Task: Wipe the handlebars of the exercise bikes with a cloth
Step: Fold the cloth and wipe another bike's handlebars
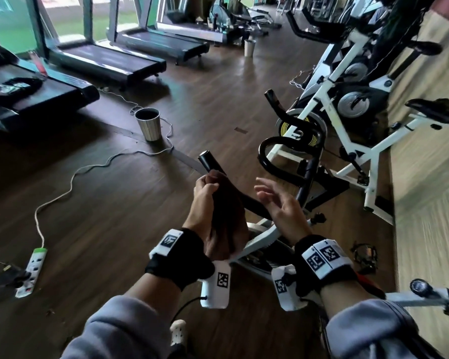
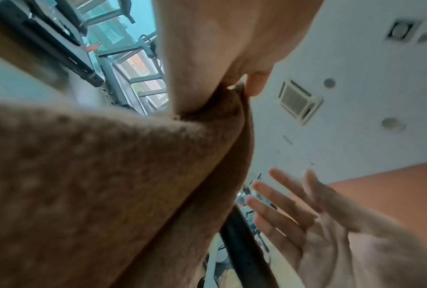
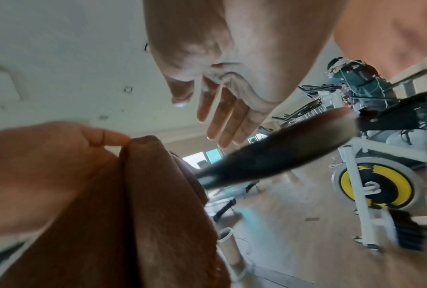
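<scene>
A brown cloth [image 1: 224, 218] hangs from my left hand [image 1: 205, 195], which pinches its top fold beside the black handlebar [image 1: 213, 164] of the near white exercise bike. The left wrist view shows the cloth [image 2: 109, 175] filling the frame, with the bar [image 2: 242, 253] below it. My right hand [image 1: 278, 203] hovers open just right of the bar, fingers spread, touching nothing. From the right wrist, the cloth [image 3: 145, 214] sits low left, the right hand's fingers [image 3: 222, 120] point down, and the bar [image 3: 269, 154] crosses behind them.
A second white bike [image 1: 347, 125] with looped black handlebars [image 1: 290, 130] stands ahead on the right by a wooden wall. Treadmills [image 1: 109, 60] line the left. A metal bin [image 1: 149, 124], a white cord and a power strip [image 1: 33, 270] lie on the dark wood floor.
</scene>
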